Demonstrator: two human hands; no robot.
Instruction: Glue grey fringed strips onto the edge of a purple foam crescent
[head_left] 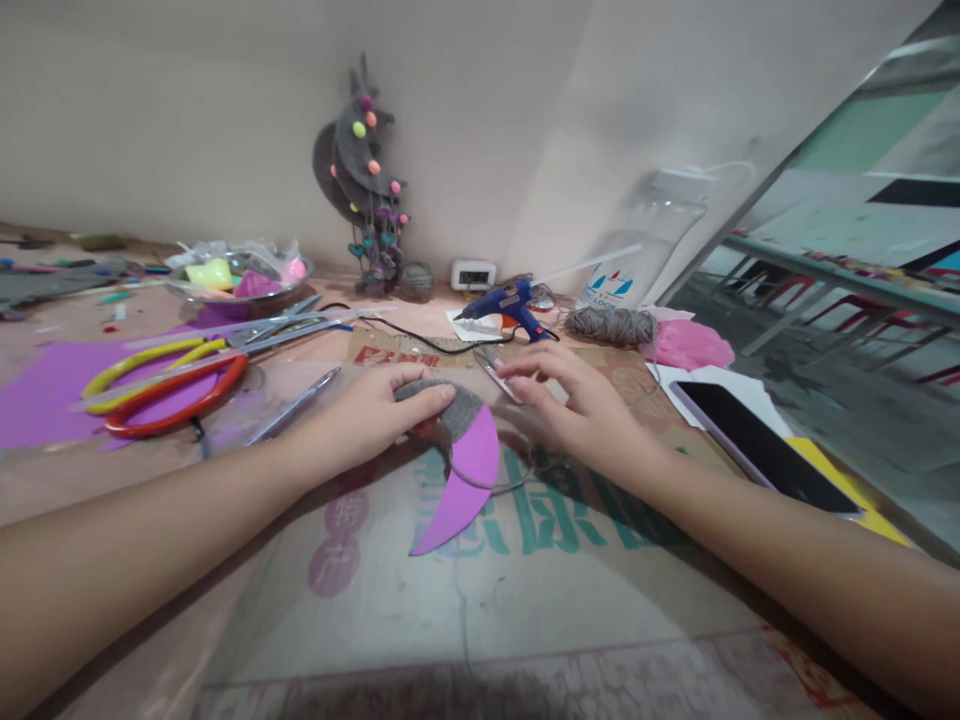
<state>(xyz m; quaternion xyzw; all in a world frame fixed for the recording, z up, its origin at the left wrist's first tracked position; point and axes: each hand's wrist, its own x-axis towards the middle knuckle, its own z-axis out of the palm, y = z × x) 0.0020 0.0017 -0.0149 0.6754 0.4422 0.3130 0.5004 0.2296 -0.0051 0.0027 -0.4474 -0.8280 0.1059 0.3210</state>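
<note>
A purple crescent-shaped piece (472,460) is pinched between the thumb and fingers of my left hand (409,400). Grey yarn (461,405) is wrapped in close turns around its upper end, while the lower part is bare purple and tapers to a point. A loose strand of yarn (510,487) loops across the crescent and runs off to the right. My right hand (566,395), slightly blurred, has its thumb and fingertips on a small silvery pointed tool (491,370), whose exact kind I cannot make out. Under both hands lies printed cardboard (390,610).
Behind my hands are a blue glue gun (499,302), a yarn bundle (611,326), a small clock (473,275) and a clear bottle (637,240). Scissors (180,395), a pen (292,405) and a bowl (236,298) are left; a phone (761,445) is right. A decorated grey crescent (360,150) stands against the wall.
</note>
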